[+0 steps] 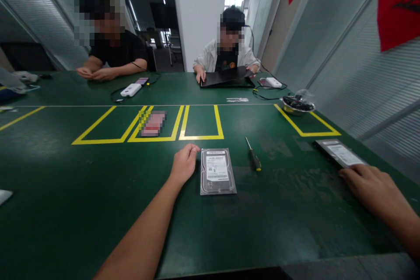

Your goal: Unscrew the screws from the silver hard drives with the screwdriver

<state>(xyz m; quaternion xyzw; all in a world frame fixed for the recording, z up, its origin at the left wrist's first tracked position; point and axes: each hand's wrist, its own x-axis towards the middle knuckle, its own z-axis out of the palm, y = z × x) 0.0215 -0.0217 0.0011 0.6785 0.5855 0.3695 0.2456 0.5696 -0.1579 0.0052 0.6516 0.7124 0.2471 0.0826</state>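
Observation:
A hard drive (215, 173) with a white label lies flat on the green table in front of me. My left hand (185, 164) rests at its upper left corner, fingers curled and thumb against them; whether they touch the drive or pinch something small is hidden. Over at the right, my right hand (374, 188) grips the near end of a second hard drive (343, 152), which sits at an angle. Between the two drives lies a screwdriver (253, 157) with a black and yellow handle, its tip pointing away from me.
Yellow tape outlines (200, 137) mark the table (114, 210); a blurred pink item (153, 123) lies in one. A metal bowl (298, 106) of dark parts stands back right. Across the table sit two people; one holds a black panel (226, 78). White devices (131, 90) with cables lie there.

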